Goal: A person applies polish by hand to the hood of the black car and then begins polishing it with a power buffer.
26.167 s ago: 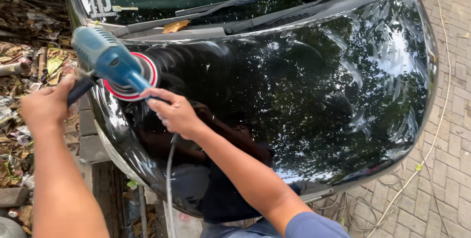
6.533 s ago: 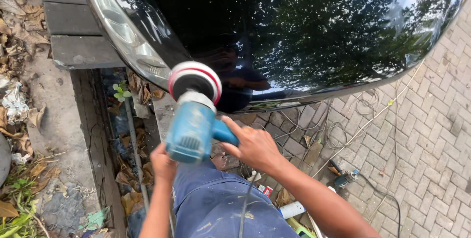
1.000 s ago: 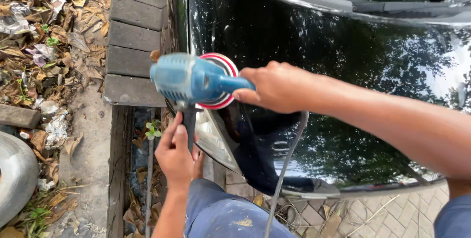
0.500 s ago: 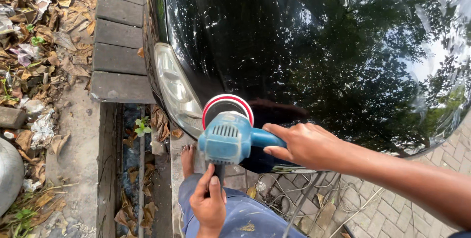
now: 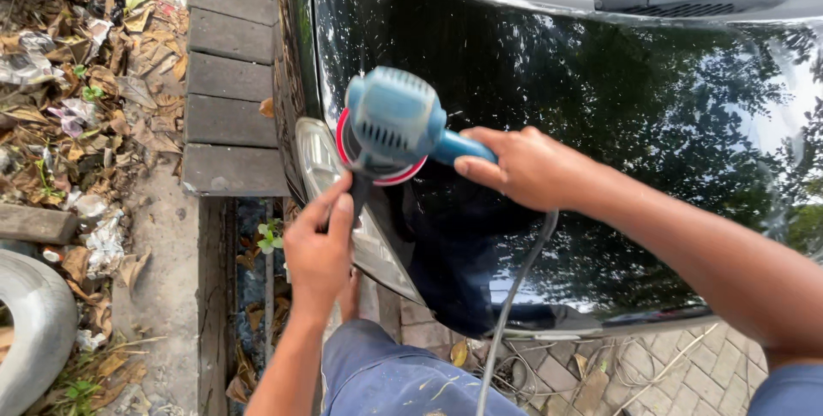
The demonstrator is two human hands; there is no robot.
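1. Head view looks down on a person's two bare hands working a blue power polisher (image 5: 393,120) against the glossy black hood (image 5: 600,107) of a car.
2. The right hand (image 5: 523,167) is closed around the polisher's blue rear handle, with the fingers wrapped over the top of it.
3. The left hand (image 5: 319,249) is closed on the dark side handle that sticks down from the polisher's body, thumb and fingers pinched round it.
4. The polisher sits at the hood's front left corner, just above the headlight (image 5: 319,154), with its motor housing facing the camera.
5. A round pad with a red and white rim (image 5: 390,177) shows behind the housing, lying against the black paint at the hood's edge.
6. A grey power cord (image 5: 514,296) hangs from under the right hand and drops past the front edge of the hood toward the ground.
7. The hood reflects trees and bright sky, and a wiper and cowl strip run along its far edge.
8. Below the hands, the person's blue trousers (image 5: 403,377), flecked with pale spots, fill the bottom of the view.
9. Beside the car, grey wooden planks (image 5: 227,99) lie in a row, with dry leaves and litter (image 5: 77,64) spread beyond them.
10. A curved pale tyre (image 5: 30,322) sits at the lower left, and brick paving (image 5: 617,373) shows under the front of the car.
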